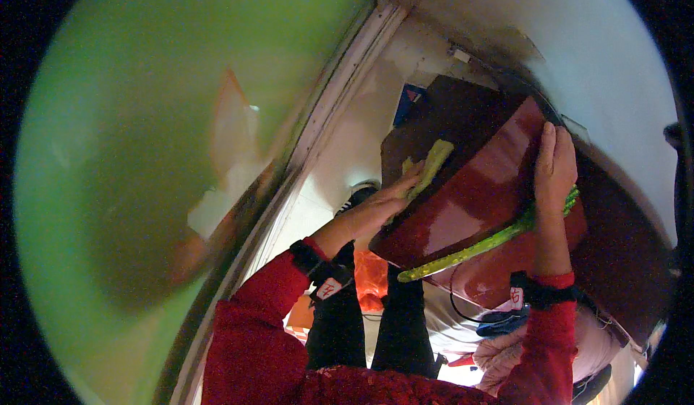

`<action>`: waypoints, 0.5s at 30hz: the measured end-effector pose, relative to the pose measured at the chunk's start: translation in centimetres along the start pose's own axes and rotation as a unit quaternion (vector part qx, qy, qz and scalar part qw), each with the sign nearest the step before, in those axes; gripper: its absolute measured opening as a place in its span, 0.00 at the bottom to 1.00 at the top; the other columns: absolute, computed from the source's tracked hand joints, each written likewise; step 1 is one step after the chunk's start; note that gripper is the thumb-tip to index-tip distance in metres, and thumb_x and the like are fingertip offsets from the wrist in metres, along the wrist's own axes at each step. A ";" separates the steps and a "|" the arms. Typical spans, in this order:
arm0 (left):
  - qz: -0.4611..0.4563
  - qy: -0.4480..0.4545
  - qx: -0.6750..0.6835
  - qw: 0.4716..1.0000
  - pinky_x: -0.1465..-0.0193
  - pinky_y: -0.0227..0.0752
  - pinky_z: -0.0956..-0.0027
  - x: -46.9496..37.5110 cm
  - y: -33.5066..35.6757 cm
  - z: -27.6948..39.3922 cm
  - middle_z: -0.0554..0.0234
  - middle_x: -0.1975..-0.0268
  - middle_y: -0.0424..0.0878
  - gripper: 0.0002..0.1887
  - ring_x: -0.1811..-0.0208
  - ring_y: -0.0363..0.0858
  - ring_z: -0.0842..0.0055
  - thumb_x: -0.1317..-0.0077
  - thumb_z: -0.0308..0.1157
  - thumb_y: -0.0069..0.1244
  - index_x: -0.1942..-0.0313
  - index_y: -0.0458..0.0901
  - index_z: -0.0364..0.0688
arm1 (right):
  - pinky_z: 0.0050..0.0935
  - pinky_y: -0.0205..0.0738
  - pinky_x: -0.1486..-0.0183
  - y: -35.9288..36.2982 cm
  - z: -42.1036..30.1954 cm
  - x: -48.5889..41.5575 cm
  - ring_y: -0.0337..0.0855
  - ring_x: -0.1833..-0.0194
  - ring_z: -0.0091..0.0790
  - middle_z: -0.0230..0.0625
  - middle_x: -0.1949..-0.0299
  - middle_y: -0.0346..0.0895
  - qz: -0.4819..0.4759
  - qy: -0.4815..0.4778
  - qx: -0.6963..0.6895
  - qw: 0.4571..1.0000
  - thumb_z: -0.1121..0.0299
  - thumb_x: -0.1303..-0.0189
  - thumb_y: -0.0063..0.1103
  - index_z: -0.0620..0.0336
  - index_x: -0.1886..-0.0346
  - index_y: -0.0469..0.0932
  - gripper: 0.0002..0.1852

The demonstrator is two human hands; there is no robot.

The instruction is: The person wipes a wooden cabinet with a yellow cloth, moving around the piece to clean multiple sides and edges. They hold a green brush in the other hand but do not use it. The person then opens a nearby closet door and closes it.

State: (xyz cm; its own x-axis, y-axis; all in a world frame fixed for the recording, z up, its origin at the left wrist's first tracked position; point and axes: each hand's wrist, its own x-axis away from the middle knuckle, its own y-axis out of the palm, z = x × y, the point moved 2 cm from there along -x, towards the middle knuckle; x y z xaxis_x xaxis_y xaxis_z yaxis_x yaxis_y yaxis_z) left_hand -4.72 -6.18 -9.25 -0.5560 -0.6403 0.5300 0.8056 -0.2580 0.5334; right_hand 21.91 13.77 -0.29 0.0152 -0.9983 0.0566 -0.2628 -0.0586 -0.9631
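Observation:
My left hand (406, 185) is at the left side of a glossy dark red furniture piece (461, 199), its fingers touching a yellow-green strip (434, 166) there. The picture does not settle whether it grips the strip. Against the right part of the same piece, my right hand (556, 169) lies with its back up and fingers mostly together; its palm side is hidden. A second, longer yellow-green strip (461, 254) runs slantwise along the lower edge of the red piece and passes behind my right wrist. Both wrists wear black bands with small tags that bear writing.
A large green glossy panel in a pale frame (336, 96) fills the left. My legs and a dark shoe (363, 192) show below, with an orange-red plastic bag (371, 280) between them. Bunched pale fabric (499, 353) and a dark cable (461, 310) lie lower right; a pale wall (607, 74) stands beyond.

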 end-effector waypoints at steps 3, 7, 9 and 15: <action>0.059 -0.085 0.063 0.993 0.19 0.36 0.62 3.1 0.5 -3.0 0.58 0.19 0.43 0.38 0.18 0.38 0.68 0.31 0.30 0.44 0.22 0.48 0.44 | 0.49 0.71 0.51 0.1 0.2 0.1 0.77 0.55 0.60 0.55 0.57 0.78 -0.019 0.009 -0.003 1.000 0.50 0.24 0.42 0.65 0.57 0.77 0.24; 0.105 -0.189 0.193 0.957 0.23 0.51 0.63 6.0 1.2 -7.3 0.63 0.24 0.59 0.35 0.25 0.57 0.71 0.27 0.43 0.48 0.24 0.56 0.43 | 0.49 0.71 0.50 0.0 0.1 0.2 0.77 0.54 0.61 0.55 0.56 0.79 -0.011 0.001 -0.015 1.000 0.47 0.24 0.39 0.65 0.55 0.77 0.27; 0.158 -0.147 0.175 0.961 0.25 0.55 0.64 5.5 0.4 -8.2 0.64 0.28 0.67 0.33 0.29 0.65 0.74 0.26 0.44 0.48 0.26 0.60 0.41 | 0.49 0.71 0.50 0.0 0.1 0.2 0.77 0.53 0.61 0.56 0.55 0.79 -0.010 0.019 -0.014 1.000 0.47 0.24 0.39 0.65 0.55 0.77 0.27; 0.202 0.047 0.042 0.977 0.24 0.53 0.64 3.8 0.7 -3.7 0.58 0.27 0.66 0.28 0.27 0.64 0.70 0.24 0.44 0.43 0.30 0.68 0.37 | 0.49 0.70 0.50 0.1 0.1 0.3 0.77 0.53 0.62 0.57 0.55 0.79 -0.005 0.004 -0.021 1.000 0.46 0.24 0.40 0.65 0.56 0.77 0.27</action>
State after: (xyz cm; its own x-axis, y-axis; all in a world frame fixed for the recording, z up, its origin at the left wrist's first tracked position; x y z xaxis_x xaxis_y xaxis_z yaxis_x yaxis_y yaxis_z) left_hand -5.52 -11.46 -9.35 -0.1719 -0.7428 0.6470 0.9334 0.0871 0.3480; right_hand 21.95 13.43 -0.36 0.0111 -0.9976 0.0682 -0.3038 -0.0684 -0.9503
